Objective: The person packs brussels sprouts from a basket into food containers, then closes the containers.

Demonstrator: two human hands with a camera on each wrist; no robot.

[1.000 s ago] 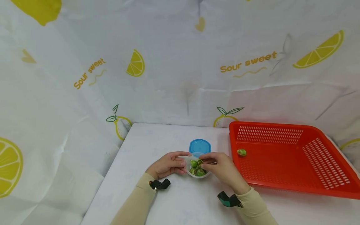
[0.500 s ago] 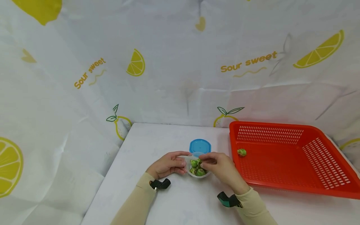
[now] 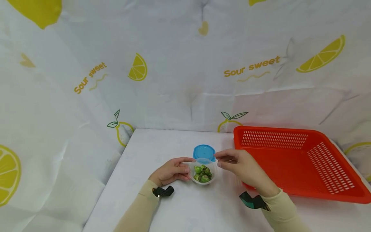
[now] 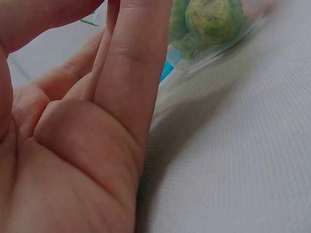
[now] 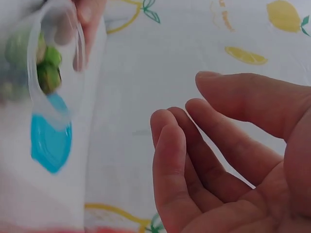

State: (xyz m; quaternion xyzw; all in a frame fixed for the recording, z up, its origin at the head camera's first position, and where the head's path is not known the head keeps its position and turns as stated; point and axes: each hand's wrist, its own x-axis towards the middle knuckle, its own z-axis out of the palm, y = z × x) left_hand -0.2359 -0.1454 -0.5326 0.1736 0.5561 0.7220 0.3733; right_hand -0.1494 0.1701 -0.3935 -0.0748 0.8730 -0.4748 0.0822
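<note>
A clear plastic container point(image 3: 214, 172) with several Brussels sprouts point(image 3: 204, 178) in it stands on the white table. My left hand point(image 3: 172, 171) holds its left side, thumb at the rim and fingers around the wall. Through the clear wall, a sprout point(image 4: 214, 19) shows in the left wrist view. My right hand point(image 3: 246, 169) is off to the right of the container, beside the basket's near left corner. Its fingers are loosely bent with nothing between them, as the right wrist view shows of the same hand point(image 5: 233, 160).
A blue lid point(image 3: 204, 152) lies just behind the container. A large red basket point(image 3: 290, 167) with slotted walls stands at the right; my right hand covers part of its left side. A lemon-print sheet point(image 3: 174, 106) hangs behind the table.
My right hand has come out of the container and moved right, toward the basket. The sprout seen earlier in the basket is now hidden behind it. The left hand keeps its hold.
</note>
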